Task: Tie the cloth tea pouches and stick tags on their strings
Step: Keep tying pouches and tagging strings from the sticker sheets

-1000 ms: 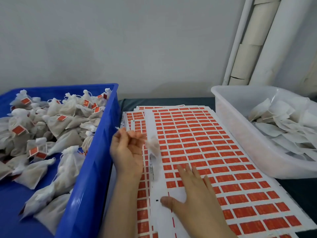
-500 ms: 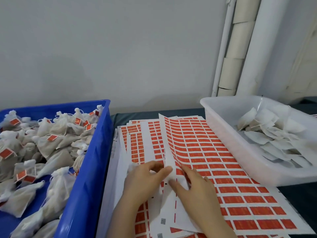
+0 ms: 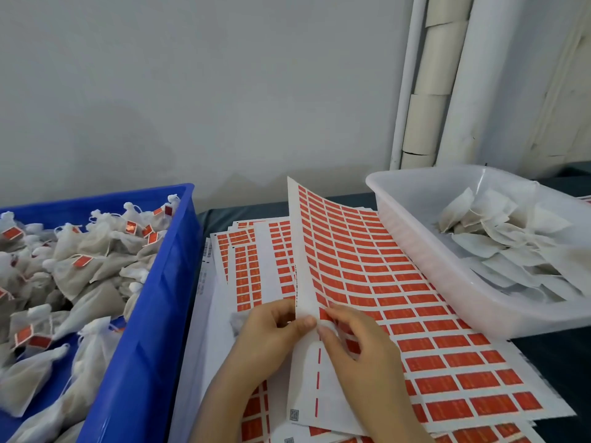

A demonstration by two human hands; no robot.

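Two hands meet at the near left edge of the top sticker sheet [image 3: 367,266], which curls up off the stack on the table [image 3: 559,362] between the blue crate [image 3: 166,282] of tagged pouches [image 3: 83,251] and the white tub [image 3: 415,251]. The left hand [image 3: 271,327] pinches that raised edge, with a grey cloth pouch [image 3: 236,322] tucked under it, while the right hand [image 3: 358,343] nips a red tag [image 3: 324,314] in the first column. To my eye, bending the backing sharply away should lift the tag's corner cleanly; then peel slowly, touching little glue.
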